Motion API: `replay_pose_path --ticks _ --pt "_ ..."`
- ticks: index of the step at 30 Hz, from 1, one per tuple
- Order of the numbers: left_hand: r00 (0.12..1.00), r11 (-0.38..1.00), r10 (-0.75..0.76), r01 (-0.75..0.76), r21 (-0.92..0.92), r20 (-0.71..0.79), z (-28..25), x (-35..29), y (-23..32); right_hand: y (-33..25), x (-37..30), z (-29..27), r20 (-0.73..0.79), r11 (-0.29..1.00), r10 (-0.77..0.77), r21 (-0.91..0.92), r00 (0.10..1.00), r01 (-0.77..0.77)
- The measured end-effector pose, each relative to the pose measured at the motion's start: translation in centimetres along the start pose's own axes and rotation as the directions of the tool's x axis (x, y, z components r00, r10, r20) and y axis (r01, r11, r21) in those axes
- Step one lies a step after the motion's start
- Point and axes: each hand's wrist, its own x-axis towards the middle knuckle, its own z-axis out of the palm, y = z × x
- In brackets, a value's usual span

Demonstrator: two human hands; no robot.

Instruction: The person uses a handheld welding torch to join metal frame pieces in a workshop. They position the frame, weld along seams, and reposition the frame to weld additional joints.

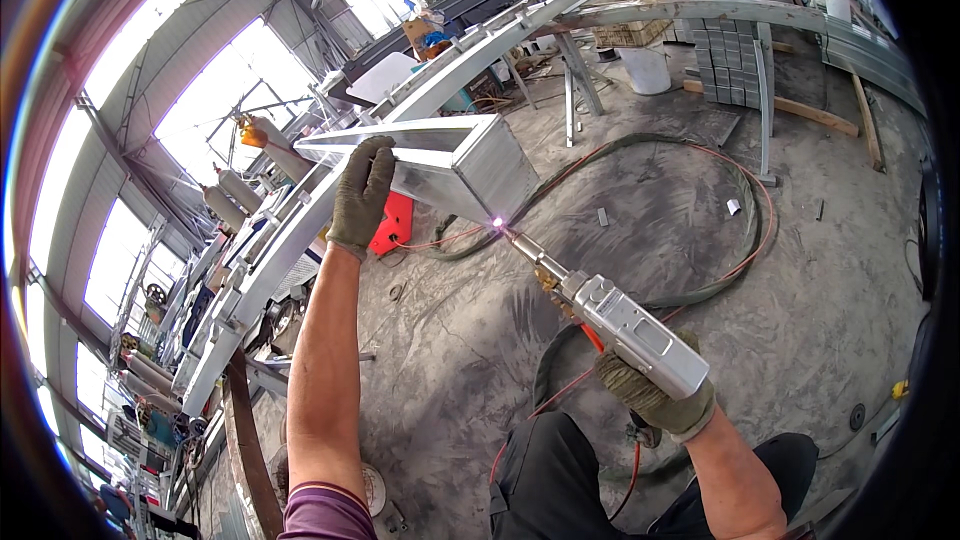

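Observation:
A rectangular box-like frame [495, 168] of silvery sheet metal rests on a long metal beam, one corner jutting toward the right. My left hand [360, 200], in an olive work glove, grips its near upper edge, fingers over the top. In my gloved right hand [650, 398] is a silver laser welding gun [640, 333], held from below and pointing up and left. Its nozzle meets the lower end of the frame's corner, where a bright pinkish-white spot glows. Behind the frame hangs or lies a red piece [393, 223] with a thin orange wire.
The long support beam [265, 265] runs diagonally along the left. A dark hose [745, 240] and orange cable loop over the concrete floor. Stacked metal tubes [730, 70], a white bucket [645, 70] and a crate stand at the back right. Gas cylinders [225, 205] are at far left.

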Motion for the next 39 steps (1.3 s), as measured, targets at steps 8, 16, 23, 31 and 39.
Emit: replay_pose_path --ticks 8,16,23,31,39 --pt "1.0 1.0 -0.008 0.008 0.028 -0.013 -0.2 0.0 -0.2 0.2 0.3 -0.2 0.02 0.866 -0.314 -0.403 0.949 0.295" --pt "0.999 0.999 -0.035 0.035 0.009 -0.018 0.0 -0.2 0.3 0.4 0.2 -0.2 0.0 0.909 -0.292 -0.312 0.957 0.277" --pt "0.999 0.999 -0.034 0.034 0.0 -0.019 0.2 -0.1 0.3 1.9 -0.7 -0.3 0.036 0.941 -0.243 -0.233 0.969 0.245" --pt "0.999 0.998 -0.044 0.044 0.041 -0.013 0.0 0.0 0.5 2.4 -1.0 -0.2 0.041 0.899 -0.288 -0.331 0.957 0.285" --pt "1.0 0.999 -0.002 0.002 0.038 -0.007 -0.2 -0.1 0.1 1.0 -0.2 -0.2 0.022 0.888 -0.326 -0.336 0.945 0.314"
